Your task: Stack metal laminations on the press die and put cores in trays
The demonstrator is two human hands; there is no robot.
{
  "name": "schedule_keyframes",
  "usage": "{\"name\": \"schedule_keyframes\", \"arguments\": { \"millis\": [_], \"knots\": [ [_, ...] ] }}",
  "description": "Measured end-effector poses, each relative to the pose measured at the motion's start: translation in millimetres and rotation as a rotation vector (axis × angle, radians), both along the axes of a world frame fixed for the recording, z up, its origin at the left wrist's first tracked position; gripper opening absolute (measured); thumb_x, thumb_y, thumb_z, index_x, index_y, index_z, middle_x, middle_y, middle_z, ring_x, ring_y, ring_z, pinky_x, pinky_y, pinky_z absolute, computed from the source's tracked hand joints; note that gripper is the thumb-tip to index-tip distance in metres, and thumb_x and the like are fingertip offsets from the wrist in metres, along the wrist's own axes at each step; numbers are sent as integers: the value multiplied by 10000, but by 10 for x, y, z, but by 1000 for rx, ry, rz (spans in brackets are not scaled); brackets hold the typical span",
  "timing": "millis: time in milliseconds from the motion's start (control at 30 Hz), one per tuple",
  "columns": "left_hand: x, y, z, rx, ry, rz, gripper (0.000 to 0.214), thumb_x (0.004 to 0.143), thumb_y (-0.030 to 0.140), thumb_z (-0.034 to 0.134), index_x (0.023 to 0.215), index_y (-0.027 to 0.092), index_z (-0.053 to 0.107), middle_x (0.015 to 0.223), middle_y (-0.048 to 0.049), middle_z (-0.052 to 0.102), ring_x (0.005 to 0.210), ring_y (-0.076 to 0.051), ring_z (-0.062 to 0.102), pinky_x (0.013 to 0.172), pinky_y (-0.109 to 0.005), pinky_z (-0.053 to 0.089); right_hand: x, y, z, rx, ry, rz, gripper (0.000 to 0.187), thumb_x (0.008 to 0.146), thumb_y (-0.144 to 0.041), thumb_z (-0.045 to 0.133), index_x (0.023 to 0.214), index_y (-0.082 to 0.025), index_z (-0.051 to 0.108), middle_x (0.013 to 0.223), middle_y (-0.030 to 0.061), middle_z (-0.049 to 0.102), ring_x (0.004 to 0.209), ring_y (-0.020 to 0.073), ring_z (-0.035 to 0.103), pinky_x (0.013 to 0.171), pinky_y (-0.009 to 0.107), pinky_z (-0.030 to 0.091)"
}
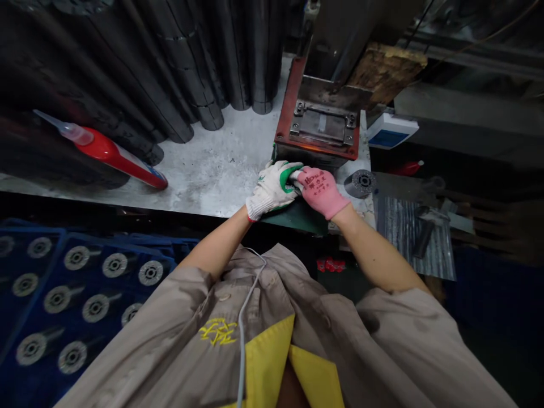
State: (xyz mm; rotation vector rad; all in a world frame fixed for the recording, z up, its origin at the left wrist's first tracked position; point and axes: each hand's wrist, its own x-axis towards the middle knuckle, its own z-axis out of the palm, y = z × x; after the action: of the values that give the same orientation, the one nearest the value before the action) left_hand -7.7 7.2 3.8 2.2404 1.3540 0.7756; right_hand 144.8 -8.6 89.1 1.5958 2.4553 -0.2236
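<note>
My left hand (274,190), in a white and green glove, and my right hand (321,190), in a pink glove, meet at the front of a red-framed press fixture (318,122) on the workbench (212,170). Both sets of fingers are curled together over something small between them that I cannot make out. A dark green base (304,218) lies under the hands. A round metal rotor (360,183) sits just right of my right hand.
A red adhesive bottle (113,153) lies on stacked dark metal cylinders (178,68) at the left. Blue trays (63,283) with several rotors stand below the bench at the lower left. A white gauge (391,130) and tools on a ribbed plate (414,238) are at the right.
</note>
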Motion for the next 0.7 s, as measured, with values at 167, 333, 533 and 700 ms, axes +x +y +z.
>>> {"name": "schedule_keyframes", "arguments": {
  "millis": [167,333,533,700],
  "knots": [
    [-101,53,52,-9,25,-90,716,832,433,751,1502,207,637,1442,-113,675,1356,-311,627,1228,-456,455,47,23,-34,27,33,-4,388,1087,-214,408,1304,-117,715,1324,183,727,1165,278,671,961,352,467],
    [-106,47,41,7,19,-99,678,851,428,739,1495,237,643,1435,-101,675,1344,-309,636,1227,-461,469,-15,-36,16,13,-59,-51,417,1065,-148,376,1332,-124,696,1353,204,702,1186,273,689,924,348,499],
    [-119,41,76,-40,38,-108,673,855,415,737,1498,243,639,1455,-108,665,1377,-312,623,1267,-493,443,-337,-107,278,-58,-242,-13,459,1008,-61,333,1260,-82,716,1288,282,709,1156,329,731,798,382,547],
    [-127,57,71,4,9,-125,632,837,393,761,1451,268,677,1430,-88,687,1336,-305,653,1247,-477,471,-351,40,347,-108,-239,100,429,1009,-48,386,1230,-79,752,1224,245,770,1155,308,756,832,371,558]
  ]
}}
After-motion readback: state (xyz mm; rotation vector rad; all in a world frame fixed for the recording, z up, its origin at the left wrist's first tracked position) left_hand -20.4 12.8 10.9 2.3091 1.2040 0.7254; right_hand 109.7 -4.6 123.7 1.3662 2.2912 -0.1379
